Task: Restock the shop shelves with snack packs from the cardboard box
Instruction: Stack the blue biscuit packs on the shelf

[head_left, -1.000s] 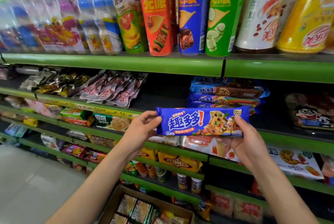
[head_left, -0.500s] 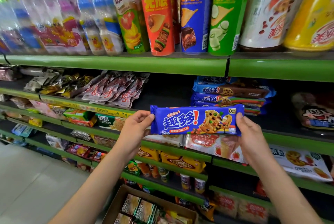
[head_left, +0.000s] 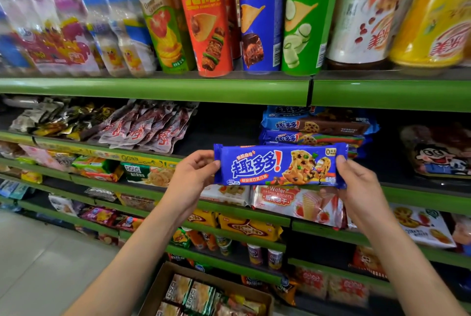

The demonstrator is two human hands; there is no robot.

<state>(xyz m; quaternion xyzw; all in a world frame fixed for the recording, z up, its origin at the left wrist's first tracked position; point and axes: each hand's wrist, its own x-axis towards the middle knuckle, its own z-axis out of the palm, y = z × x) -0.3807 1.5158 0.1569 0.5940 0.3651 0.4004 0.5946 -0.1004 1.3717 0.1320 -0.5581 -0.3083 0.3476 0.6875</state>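
Observation:
I hold a long blue cookie pack [head_left: 277,165] level in front of the second shelf [head_left: 229,145]. My left hand [head_left: 193,175] grips its left end and my right hand [head_left: 356,183] grips its right end. Just behind it, a stack of similar blue cookie packs [head_left: 316,124] lies on that shelf. The cardboard box [head_left: 158,287] stands on the floor below, with several snack packs inside; its lower part is cut off by the frame.
Tall chip tubes [head_left: 209,17] and cups stand on the top shelf. Red-brown pouches [head_left: 150,127] lie left of a dark gap on the second shelf. Wafer packs [head_left: 295,201] fill the shelf beneath. Grey floor tiles [head_left: 38,259] lie at the left.
Both hands have carried the blue pack slightly to the left and a little up, keeping it level in front of the stacked cookie packs.

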